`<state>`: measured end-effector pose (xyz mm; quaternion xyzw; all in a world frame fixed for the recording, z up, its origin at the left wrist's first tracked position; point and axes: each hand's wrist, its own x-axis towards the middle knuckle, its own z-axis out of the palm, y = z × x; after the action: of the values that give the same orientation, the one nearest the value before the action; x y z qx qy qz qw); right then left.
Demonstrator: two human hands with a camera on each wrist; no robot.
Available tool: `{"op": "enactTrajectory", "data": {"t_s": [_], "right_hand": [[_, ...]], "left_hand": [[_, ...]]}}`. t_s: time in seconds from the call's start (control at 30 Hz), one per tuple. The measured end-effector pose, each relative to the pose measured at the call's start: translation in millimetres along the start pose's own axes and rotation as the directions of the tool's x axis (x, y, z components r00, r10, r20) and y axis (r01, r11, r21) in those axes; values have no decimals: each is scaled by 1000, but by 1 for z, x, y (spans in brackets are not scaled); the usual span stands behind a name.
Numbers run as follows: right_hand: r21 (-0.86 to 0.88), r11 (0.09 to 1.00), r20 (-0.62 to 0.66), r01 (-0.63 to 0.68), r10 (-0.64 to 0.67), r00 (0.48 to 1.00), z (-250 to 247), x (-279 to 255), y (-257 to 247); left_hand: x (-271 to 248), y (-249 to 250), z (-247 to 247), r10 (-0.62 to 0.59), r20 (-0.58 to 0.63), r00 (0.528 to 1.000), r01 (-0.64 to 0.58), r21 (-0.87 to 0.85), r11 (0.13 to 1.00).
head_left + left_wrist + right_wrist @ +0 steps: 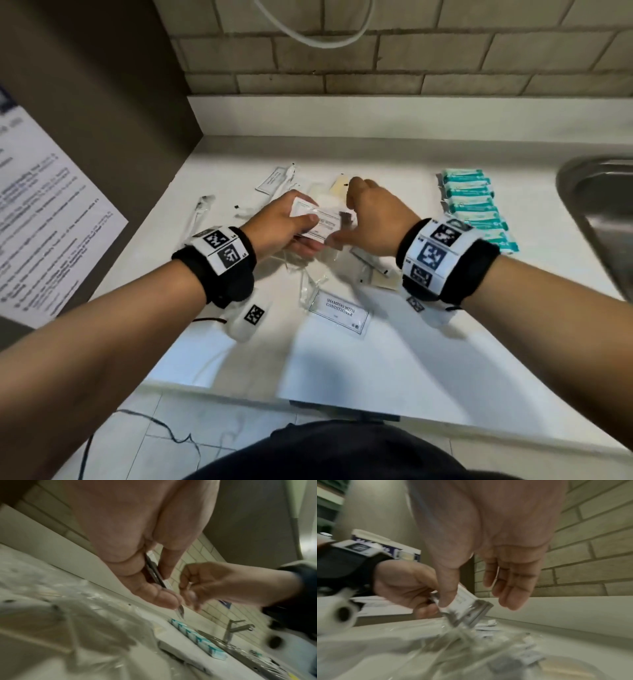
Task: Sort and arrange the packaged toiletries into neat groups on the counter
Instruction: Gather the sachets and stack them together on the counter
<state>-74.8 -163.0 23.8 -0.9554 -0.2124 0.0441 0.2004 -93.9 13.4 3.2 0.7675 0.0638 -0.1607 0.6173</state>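
Note:
My left hand (310, 233) holds a small stack of white sachets (325, 222) above the counter (411, 359), thumb on top and fingers underneath. My right hand (346, 212) is at the stack's right end. In the right wrist view its thumb (445, 599) presses on the stack (467, 601) while its fingers (510, 588) stay straight and apart from it. The left wrist view shows the stack (154, 568) edge-on in my left hand (169, 588). A "shampoo with conditioner" sachet (339, 313) lies nearer me. Teal packets (479, 209) stand in a row at the right.
Loose clear-wrapped items (308, 274), a wrapped toothbrush (200, 212), a white sachet (274, 181) and a beige packet (340, 183) are scattered under and around my hands. A steel sink (599, 212) is at the far right. A wall with a paper notice (51, 219) bounds the left.

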Motion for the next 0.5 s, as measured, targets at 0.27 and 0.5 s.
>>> {"op": "enactTrajectory", "data": {"t_s": [0.27, 0.5], "right_hand": [[-186, 977, 537, 102, 14, 843, 46, -46, -23], [-183, 976, 587, 118, 12, 809, 52, -34, -30]], "left_hand": [[-8, -7, -33, 50, -193, 980, -71, -104, 992], [-9, -8, -42, 73, -262, 962, -108, -119, 987]]}}
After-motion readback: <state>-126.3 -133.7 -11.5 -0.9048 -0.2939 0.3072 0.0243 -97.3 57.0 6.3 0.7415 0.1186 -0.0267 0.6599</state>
